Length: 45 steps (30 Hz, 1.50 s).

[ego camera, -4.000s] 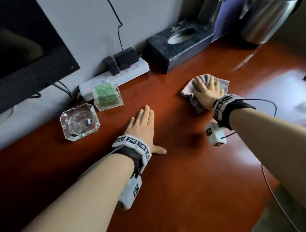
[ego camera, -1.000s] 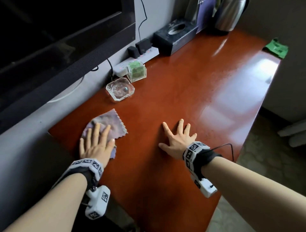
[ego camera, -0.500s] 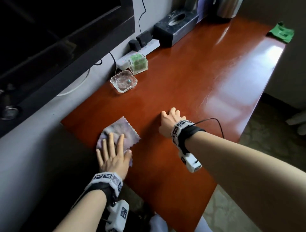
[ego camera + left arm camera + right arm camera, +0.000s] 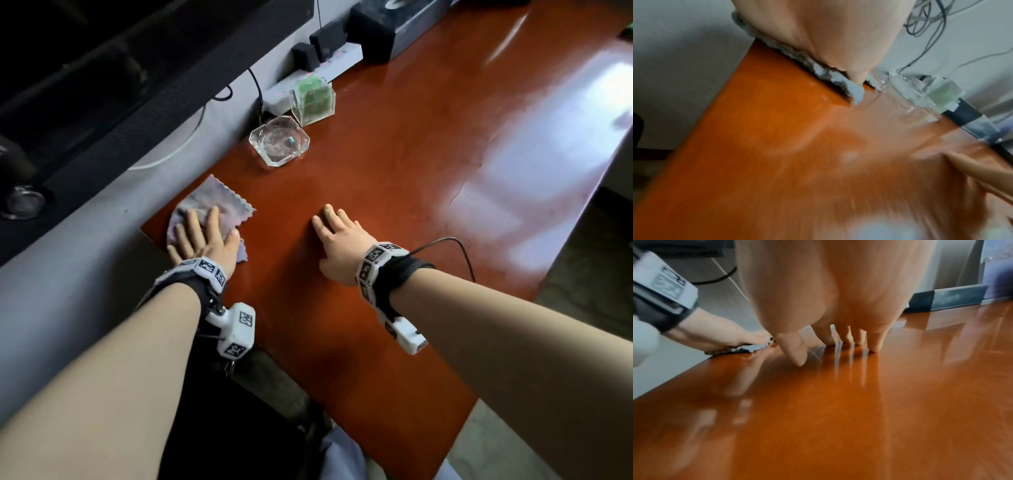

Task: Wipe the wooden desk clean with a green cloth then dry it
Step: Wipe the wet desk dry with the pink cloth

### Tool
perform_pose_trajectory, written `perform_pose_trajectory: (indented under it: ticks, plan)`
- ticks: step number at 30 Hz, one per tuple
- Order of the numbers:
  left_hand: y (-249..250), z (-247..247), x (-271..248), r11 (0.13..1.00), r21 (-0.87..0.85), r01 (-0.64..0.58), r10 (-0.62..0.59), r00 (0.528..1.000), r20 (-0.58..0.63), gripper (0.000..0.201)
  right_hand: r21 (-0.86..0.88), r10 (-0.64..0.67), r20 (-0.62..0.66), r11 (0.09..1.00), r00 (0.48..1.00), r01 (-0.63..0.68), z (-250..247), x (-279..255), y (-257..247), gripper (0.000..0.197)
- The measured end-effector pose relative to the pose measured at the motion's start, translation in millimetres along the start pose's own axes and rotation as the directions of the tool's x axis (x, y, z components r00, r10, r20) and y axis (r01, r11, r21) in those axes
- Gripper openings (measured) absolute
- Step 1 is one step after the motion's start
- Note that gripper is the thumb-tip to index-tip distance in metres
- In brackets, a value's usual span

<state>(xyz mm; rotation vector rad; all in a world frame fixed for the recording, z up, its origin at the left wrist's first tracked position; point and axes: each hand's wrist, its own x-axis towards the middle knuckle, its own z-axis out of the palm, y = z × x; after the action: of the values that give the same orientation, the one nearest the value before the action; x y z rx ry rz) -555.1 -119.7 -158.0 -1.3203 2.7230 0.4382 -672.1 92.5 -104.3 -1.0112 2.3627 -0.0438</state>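
Note:
A grey-lilac cloth (image 4: 219,202) with a scalloped edge lies at the near left corner of the glossy reddish wooden desk (image 4: 411,178). My left hand (image 4: 202,240) presses flat on the cloth with straight fingers. The left wrist view shows the cloth (image 4: 818,71) bunched under the palm (image 4: 828,32) at the desk's edge. My right hand (image 4: 337,236) rests on bare wood to the right, fingers spread and holding nothing. Its fingertips (image 4: 873,345) touch the surface in the right wrist view. A sliver of green shows at the far right edge of the frame.
A glass ashtray (image 4: 279,140) and a clear box of green items (image 4: 312,101) stand just beyond the cloth. Behind them along the wall lie a white power strip (image 4: 339,63) and a dark tissue box (image 4: 387,31). A TV (image 4: 102,51) hangs at left.
Four seconds ago my right hand pressed the cloth near the tissue box; now my left hand presses it at the near left corner. Over the last second the cloth slid slightly toward the desk's left edge.

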Motion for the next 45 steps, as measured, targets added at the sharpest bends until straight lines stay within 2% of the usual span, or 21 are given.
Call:
perform_pose_trajectory:
  ticks: [4,8,12,17,25,29,34,36,39,41,43,45]
  plan:
    - [-1,-2,13,0.999,-0.024,0.030,-0.031,0.999,-0.029,0.060,-0.017,-0.014,-0.040,1.000,0.999,0.014,7,0,2,0.087]
    - [-3,0,5,1.000,0.002,0.007,-0.007,0.999,-0.052,0.060,0.000,-0.034,-0.040,0.999,0.999,0.034,7,1,10,0.088]
    - [6,6,-26,1.000,0.003,0.001,-0.001,0.998,-0.057,0.059,0.007,-0.073,-0.026,0.997,0.997,0.073,9,2,17,0.087]
    - [24,20,-82,0.998,0.051,-0.040,0.040,0.999,0.010,0.060,0.001,-0.125,0.047,0.992,0.991,0.125,-1,-4,27,0.085]
    - [90,60,-186,0.979,0.131,-0.157,0.158,0.987,-0.003,0.064,-0.089,-0.143,0.063,0.985,0.988,0.148,1,-56,95,0.080]
    - [144,74,-240,0.968,0.069,-0.241,0.235,0.968,0.084,0.064,-0.043,-0.166,0.038,0.985,0.985,0.168,-3,-73,120,0.077]
    - [188,84,-264,0.964,-0.041,-0.263,0.266,0.954,0.135,0.072,-0.064,-0.343,-0.030,0.938,0.939,0.341,0,-98,125,0.065]
    - [187,82,-261,0.956,-0.125,-0.264,0.279,0.952,0.125,0.081,-0.033,-0.406,0.003,0.913,0.914,0.406,10,-107,118,0.067]
    - [168,73,-253,0.927,-0.241,-0.289,0.324,0.939,0.119,0.093,0.016,-0.425,0.012,0.905,0.905,0.424,33,-109,102,0.074]
    - [152,74,-254,0.916,-0.131,-0.379,0.387,0.921,0.041,0.098,0.009,-0.382,0.004,0.924,0.924,0.382,46,-113,93,0.077]
    - [141,80,-259,0.920,-0.043,-0.389,0.391,0.918,0.069,0.097,0.008,-0.343,-0.005,0.939,0.939,0.343,53,-119,91,0.075]
    - [142,85,-266,0.928,-0.006,-0.373,0.372,0.923,0.095,0.093,-0.029,-0.364,-0.042,0.931,0.931,0.363,61,-122,100,0.071]
